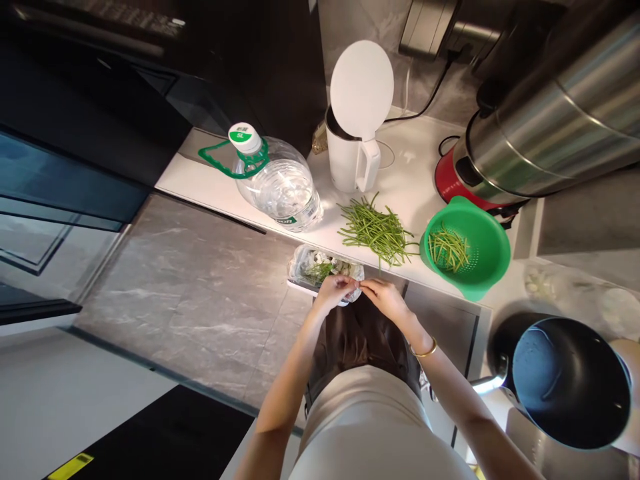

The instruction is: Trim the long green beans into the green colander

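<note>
My left hand (pixel 337 291) and my right hand (pixel 384 297) meet at the fingertips, both pinched closed. Whatever lies between the fingers is too small to make out. Below them hangs a lined waste bin (pixel 295 270) with green scraps (pixel 320 271) and pale rubbish inside. On the counter just beyond my hands lies a loose pile of thin green stems (pixel 375 230). To its right stands a green colander (pixel 493 250), holding a small heap of short cut stem pieces (pixel 449 249).
A large water bottle (pixel 285 180) and a white kettle (pixel 345 157) with its lid raised stand on the counter (pixel 407 157). At the right are a steel appliance with a red base (pixel 450 177) and a dark pan (pixel 590 380), its handle pointing towards me.
</note>
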Motion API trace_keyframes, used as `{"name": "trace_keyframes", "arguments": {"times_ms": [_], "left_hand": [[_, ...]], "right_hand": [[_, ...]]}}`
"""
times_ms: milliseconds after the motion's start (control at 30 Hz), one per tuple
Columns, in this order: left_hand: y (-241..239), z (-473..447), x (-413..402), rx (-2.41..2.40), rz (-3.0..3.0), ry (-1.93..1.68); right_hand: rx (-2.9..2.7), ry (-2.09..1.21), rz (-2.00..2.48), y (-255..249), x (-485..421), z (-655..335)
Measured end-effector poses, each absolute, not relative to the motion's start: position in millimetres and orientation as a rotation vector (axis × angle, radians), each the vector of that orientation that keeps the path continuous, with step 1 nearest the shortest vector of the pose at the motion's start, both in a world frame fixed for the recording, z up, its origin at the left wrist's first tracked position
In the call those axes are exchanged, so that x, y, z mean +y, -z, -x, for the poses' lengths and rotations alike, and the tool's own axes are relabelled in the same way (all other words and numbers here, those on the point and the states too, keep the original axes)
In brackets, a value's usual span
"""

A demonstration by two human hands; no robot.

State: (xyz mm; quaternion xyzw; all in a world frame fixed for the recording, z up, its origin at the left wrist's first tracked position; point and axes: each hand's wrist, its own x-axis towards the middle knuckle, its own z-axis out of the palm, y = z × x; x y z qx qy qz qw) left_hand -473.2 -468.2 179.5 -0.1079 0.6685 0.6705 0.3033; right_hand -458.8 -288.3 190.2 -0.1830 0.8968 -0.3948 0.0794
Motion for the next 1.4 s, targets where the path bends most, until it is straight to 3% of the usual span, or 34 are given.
{"name": "trace_keyframes", "arguments": {"times_ms": [200,433,667,867,1033,1200,1400], "left_hand": [[-191.0,477.1,-476.6,1.238,0.261,-1.822],[-196.3,474.7,-467.6,1.009,0.356,-1.916],[-190.7,476.7,-476.8,1.372,0.170,-1.813],[-139.8,474.4,-513.6,2.218,0.445,-1.343],[-127.3,481.9,-523.9,2.433,0.532,-1.127],[-146.6,487.1,-503.2,2.480,0.447,-1.039],[-228.6,479.4,-466.1,2.356,0.230,-1.619]], "right_hand": [[2.576,1.430,0.647,-200.8,-279.2,457.6],[2.336,1.830,0.117,-210.0,-286.3,445.4],[1.923,2.327,-0.512,-209.4,-292.4,455.3],[1.814,2.633,-0.740,-216.6,-260.8,476.3],[1.755,2.728,-0.786,-222.6,-246.3,480.9],[1.745,2.588,-0.726,-227.4,-263.2,472.4],[2.028,2.302,-0.497,-232.4,-282.7,456.3]]}}
